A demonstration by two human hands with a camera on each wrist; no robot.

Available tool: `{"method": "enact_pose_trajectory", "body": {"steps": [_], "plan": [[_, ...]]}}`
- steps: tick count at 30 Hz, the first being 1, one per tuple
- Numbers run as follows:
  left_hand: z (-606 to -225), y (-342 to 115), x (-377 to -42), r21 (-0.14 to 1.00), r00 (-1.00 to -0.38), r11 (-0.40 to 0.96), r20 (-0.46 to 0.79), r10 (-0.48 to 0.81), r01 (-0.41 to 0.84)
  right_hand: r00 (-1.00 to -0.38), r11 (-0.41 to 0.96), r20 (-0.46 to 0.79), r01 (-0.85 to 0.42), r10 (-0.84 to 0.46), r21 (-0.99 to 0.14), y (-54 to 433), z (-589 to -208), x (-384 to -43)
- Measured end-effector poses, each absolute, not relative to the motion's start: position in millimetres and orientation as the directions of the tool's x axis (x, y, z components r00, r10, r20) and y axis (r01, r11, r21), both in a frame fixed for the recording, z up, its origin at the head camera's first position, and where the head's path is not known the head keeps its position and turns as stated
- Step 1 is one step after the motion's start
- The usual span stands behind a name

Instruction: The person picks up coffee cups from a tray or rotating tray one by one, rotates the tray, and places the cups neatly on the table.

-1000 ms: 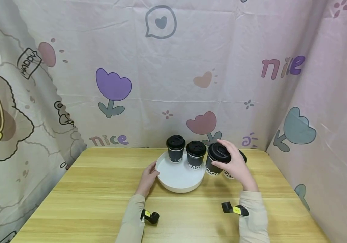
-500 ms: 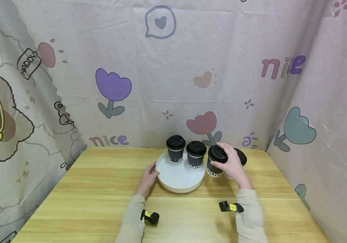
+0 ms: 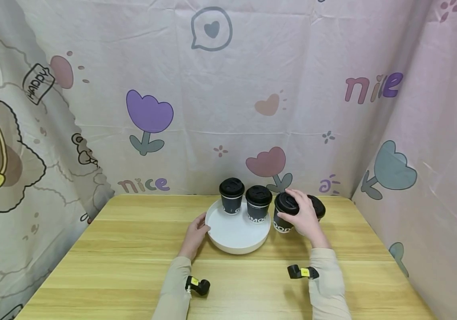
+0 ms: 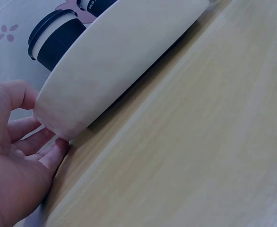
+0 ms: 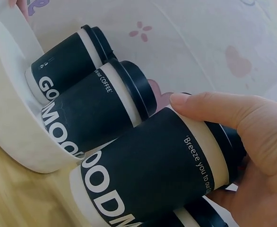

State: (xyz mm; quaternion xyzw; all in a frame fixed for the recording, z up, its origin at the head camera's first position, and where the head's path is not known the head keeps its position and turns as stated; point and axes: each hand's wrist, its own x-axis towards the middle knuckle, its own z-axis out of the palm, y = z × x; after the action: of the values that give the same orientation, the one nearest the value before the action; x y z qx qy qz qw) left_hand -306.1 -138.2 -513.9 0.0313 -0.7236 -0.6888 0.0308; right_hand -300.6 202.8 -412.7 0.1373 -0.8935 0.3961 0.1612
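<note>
A round white tray point(image 3: 234, 238) with a low wall lies on the table, and my left hand point(image 3: 193, 238) holds its left edge. In the left wrist view the thumb is at the rim and the fingertips point(image 4: 60, 146) are at the lower edge. My right hand point(image 3: 307, 218) grips a black lidded paper coffee cup point(image 5: 143, 165) just below the lid, beside the tray's right side. Two like cups, one at the back point(image 3: 231, 202) and one further right point(image 3: 257, 212), stand upright on the tray.
Another lidded cup point(image 3: 318, 206) stands right behind my right hand, partly hidden by it. The wooden table point(image 3: 132, 258) reaches back to a patterned cloth point(image 3: 220, 111), which also hangs at both sides.
My right hand has moved slightly left and down with the cup, which now looks smaller and more upright. More of the cup behind shows. The left hand and tray have stayed put.
</note>
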Motion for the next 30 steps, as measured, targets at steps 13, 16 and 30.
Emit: {"method": "enact_pose_trajectory", "body": {"steps": [13,16,30], "plan": [[-513.7,-138.4,-306.4,0.998,-0.996,0.059,0.013,-0.09,0.008,-0.912,0.675,0.408,-0.332,-0.051,-0.658,209.5,-419.4,-305.6],[-513.0,-138.1,-305.7,0.998,-0.996,0.065,0.015,-0.089,0.01,-0.91,0.687,0.413,-0.32,-0.033,-0.653,214.4,-419.9,-305.5],[-513.5,-137.9,-306.6,0.999,-0.996,0.051,0.012,-0.091,0.007,-0.904,0.707,0.424,-0.268,0.05,-0.654,239.5,-420.2,-303.0]]}}
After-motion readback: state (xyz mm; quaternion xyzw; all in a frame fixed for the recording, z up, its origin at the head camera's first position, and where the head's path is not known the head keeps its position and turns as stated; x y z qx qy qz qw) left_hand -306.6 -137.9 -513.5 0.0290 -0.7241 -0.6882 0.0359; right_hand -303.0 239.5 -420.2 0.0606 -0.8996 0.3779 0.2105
